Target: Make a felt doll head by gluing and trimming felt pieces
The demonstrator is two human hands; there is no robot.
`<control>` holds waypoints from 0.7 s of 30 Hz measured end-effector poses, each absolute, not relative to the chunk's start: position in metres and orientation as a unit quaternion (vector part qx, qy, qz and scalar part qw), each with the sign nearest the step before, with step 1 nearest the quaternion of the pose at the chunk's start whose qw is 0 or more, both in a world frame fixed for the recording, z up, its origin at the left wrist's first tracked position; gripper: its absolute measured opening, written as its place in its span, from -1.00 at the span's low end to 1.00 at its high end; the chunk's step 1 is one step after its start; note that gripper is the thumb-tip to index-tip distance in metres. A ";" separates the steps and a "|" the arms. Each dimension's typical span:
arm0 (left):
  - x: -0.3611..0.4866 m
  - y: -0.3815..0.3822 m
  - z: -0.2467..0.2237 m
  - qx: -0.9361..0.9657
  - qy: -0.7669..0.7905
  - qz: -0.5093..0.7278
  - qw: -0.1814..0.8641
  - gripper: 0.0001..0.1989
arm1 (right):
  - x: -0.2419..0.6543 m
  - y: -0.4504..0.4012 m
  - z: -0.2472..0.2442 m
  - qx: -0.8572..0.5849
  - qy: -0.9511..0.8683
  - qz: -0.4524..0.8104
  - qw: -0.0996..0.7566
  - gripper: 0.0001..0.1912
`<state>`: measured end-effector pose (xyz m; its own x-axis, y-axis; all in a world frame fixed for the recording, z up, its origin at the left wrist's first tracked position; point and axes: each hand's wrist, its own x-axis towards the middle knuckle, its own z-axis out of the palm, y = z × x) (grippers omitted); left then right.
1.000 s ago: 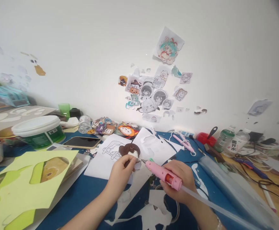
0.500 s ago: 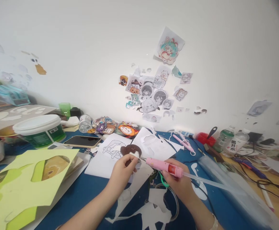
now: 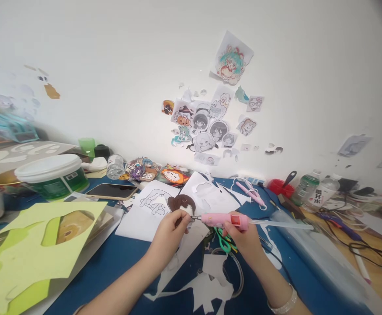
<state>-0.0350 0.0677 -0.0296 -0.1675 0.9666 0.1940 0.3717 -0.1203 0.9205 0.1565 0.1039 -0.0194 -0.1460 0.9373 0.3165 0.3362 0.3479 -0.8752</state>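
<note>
Pinched in my left hand is a small cutout figure with a dark brown top and a white part; my fingers hide its lower portion. My right hand is wrapped round a pink glue gun, a clear glue stick jutting from its rear. The gun's metal nozzle points left, at the cutout's right edge by my left fingertips; whether it touches, I cannot tell. Beneath the gun lie green-handled scissors. A white sheet with a line drawing lies behind my left hand.
White paper scraps lie in front of me on the blue table cover. Yellow-green cut sheets, a white-lidded tub and a phone are to the left. Bottles, cables and a red bowl stand right.
The glue gun has turned closer to level, its glue stick swinging up at the rear. Its nozzle stays beside the cutout, which has shifted slightly. The left hand keeps its pinch.
</note>
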 end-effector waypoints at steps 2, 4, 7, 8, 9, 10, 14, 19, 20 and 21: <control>-0.035 0.068 -0.029 0.571 0.590 0.485 0.300 -0.76 | 0.156 0.102 -0.018 -0.475 -0.673 0.336 0.457 -0.82; -0.035 0.068 -0.028 0.572 0.592 0.483 0.297 -0.76 | 0.155 0.100 -0.017 -0.481 -0.664 0.339 0.461 -0.83; -0.035 0.067 -0.028 0.575 0.595 0.478 0.294 -0.76 | 0.154 0.099 -0.016 -0.484 -0.664 0.336 0.461 -0.84; -0.035 0.066 -0.028 0.577 0.595 0.476 0.294 -0.76 | 0.154 0.099 -0.016 -0.484 -0.663 0.337 0.461 -0.84; -0.035 0.066 -0.029 0.578 0.596 0.474 0.294 -0.77 | 0.154 0.099 -0.016 -0.483 -0.663 0.339 0.460 -0.84; -0.035 0.066 -0.029 0.580 0.596 0.472 0.293 -0.77 | 0.154 0.099 -0.016 -0.481 -0.664 0.341 0.460 -0.83; -0.035 0.065 -0.028 0.588 0.597 0.461 0.292 -0.76 | 0.154 0.100 -0.017 -0.474 -0.666 0.347 0.460 -0.82; -0.034 0.065 -0.027 0.596 0.601 0.449 0.286 -0.76 | 0.156 0.102 -0.019 -0.472 -0.667 0.351 0.457 -0.82; -0.034 0.065 -0.027 0.598 0.602 0.447 0.285 -0.76 | 0.156 0.103 -0.020 -0.471 -0.669 0.349 0.457 -0.82; -0.034 0.065 -0.027 0.599 0.603 0.445 0.283 -0.75 | 0.157 0.104 -0.020 -0.470 -0.674 0.345 0.454 -0.82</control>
